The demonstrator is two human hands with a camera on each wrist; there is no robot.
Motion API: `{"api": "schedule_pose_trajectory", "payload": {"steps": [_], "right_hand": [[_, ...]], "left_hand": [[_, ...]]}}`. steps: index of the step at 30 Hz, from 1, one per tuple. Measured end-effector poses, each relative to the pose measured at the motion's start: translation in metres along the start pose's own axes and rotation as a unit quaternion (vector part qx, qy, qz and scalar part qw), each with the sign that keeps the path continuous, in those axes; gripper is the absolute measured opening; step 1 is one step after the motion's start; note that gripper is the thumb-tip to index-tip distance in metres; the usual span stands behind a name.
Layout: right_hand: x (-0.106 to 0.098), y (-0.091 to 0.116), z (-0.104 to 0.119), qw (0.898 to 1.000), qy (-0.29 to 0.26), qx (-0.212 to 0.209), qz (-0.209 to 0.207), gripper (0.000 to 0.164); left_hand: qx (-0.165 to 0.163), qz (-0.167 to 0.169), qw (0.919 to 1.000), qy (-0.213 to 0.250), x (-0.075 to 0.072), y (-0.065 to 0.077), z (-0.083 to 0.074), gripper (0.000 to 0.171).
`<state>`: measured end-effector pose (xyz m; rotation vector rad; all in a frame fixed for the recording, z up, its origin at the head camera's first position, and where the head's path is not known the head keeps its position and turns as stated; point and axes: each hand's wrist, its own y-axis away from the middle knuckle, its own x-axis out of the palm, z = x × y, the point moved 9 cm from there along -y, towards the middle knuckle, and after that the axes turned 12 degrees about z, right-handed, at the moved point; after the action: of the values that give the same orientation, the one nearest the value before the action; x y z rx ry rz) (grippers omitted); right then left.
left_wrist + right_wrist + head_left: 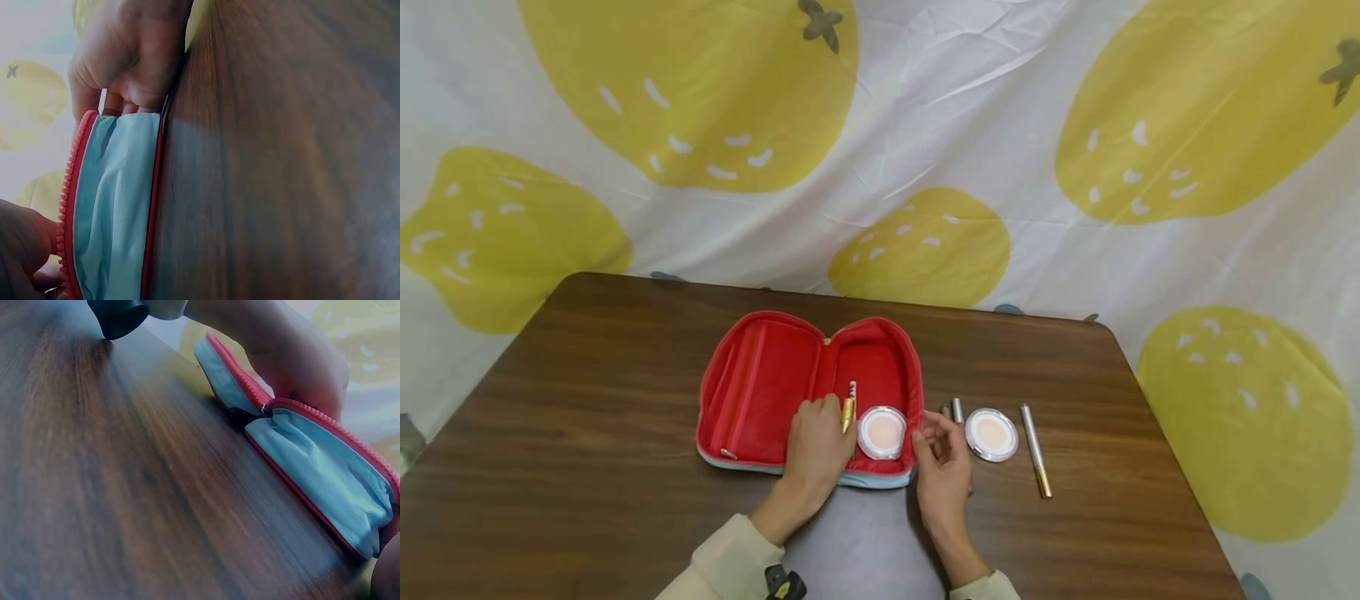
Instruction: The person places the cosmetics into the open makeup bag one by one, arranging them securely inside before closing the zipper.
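Observation:
A red-lined cosmetic pouch [782, 408] with a pale blue outside [119, 181] lies unzipped and spread open on the table. My left hand [818, 442] reaches over its front rim and holds a gold tube [847, 415] inside the right half; the fingertips are hidden. Just beyond that tube shows a small white patterned stick [852, 389]. A round compact [882, 432] rests in the same half, to the right of the left hand. At the pouch's right wall, my right hand [943, 471] grips the rim, its thumb toward the inside.
Right of the pouch lie a second round compact [992, 434] and a slim silver-and-gold pen-shaped tube [1035, 450]. A silver-ended tube [957, 410] is partly hidden behind the right hand. The brown wooden table [587, 467] meets a lemon-print cloth [917, 150] at the back.

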<state>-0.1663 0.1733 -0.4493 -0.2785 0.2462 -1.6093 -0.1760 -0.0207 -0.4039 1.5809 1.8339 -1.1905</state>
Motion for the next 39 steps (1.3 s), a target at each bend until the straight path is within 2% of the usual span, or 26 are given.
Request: {"api": "schedule_pose_trajectory", "payload": {"steps": [4, 7, 12, 16, 22, 27, 31, 34, 39], "right_hand": [[0.000, 0.001, 0.000, 1.000, 0.003, 0.001, -0.001, 0.028], [-0.001, 0.001, 0.000, 1.000, 0.004, -0.001, -0.003, 0.028], [-0.001, 0.000, 0.001, 1.000, 0.003, -0.002, -0.003, 0.028], [-0.001, 0.000, 0.001, 1.000, 0.002, -0.003, -0.004, 0.028], [-0.004, 0.000, 0.001, 1.000, 0.004, -0.005, -0.002, 0.028], [-0.008, 0.002, 0.001, 1.000, 0.000, 0.003, -0.006, 0.028], [-0.010, 0.003, 0.002, 1.000, -0.004, 0.005, -0.011, 0.029], [-0.011, 0.002, 0.004, 1.000, 0.001, 0.001, -0.009, 0.029], [-0.006, 0.002, 0.003, 1.000, 0.006, 0.011, 0.000, 0.030]], "left_hand": [[-0.013, 0.016, 0.9998, 0.003, 0.003, -0.001, 0.003, 0.027], [-0.010, 0.034, 0.9993, 0.010, 0.005, -0.001, 0.004, 0.030], [-0.009, 0.061, 0.9971, 0.044, 0.007, -0.002, 0.007, 0.030], [-0.021, 0.086, 0.9943, 0.059, 0.008, -0.003, 0.010, 0.031], [-0.025, 0.139, 0.9872, 0.074, 0.013, -0.005, 0.009, 0.040], [-0.014, 0.167, 0.9835, 0.068, 0.016, -0.008, 0.004, 0.034], [-0.035, 0.198, 0.9767, 0.074, 0.021, -0.010, 0.003, 0.034], [-0.048, 0.207, 0.9740, 0.078, 0.022, -0.012, 0.004, 0.038], [-0.049, 0.200, 0.9768, 0.058, 0.019, -0.010, 0.006, 0.038]]}}
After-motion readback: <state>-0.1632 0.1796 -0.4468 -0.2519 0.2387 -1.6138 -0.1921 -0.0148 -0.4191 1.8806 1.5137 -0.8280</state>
